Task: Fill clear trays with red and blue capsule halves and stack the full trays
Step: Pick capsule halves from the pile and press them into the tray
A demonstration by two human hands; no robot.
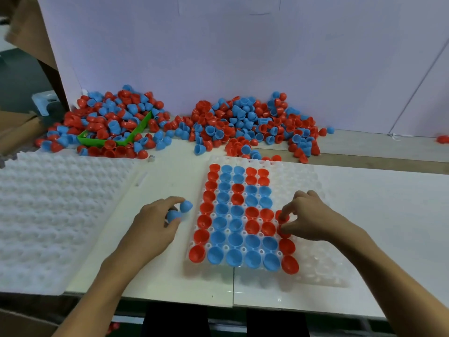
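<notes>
Head view, what's up?
— Left hand (155, 222) grips two blue plastic capsule halves (180, 211) beside the clear dimpled tray (313, 271) on the white desk (388, 215).
— Right hand (308, 218)?
— Pinching red plastic capsule halves (282, 223) over the tray's sixth column.

- The clear tray (315, 276) is being seen as thin, translucent moulded plastic, with small glossy highlights along its cup rims.
- The red and blue capsule halves (233, 229) are being shown as smooth, hard-looking plastic with a soft sheen.
- The stack of empty trays (48, 215) is being seen as the same milky, dimpled plastic, its bumps catching the light.
- The desk (158, 276) is being shown as a smooth, pale surface with a faint gloss near its front edge.
- The green bin (136, 132) is being seen as smooth plastic.
- The backdrop board (243, 57) is being shown as matt, and the panel (31, 32) at the left edge as dull brown cardboard.
</notes>
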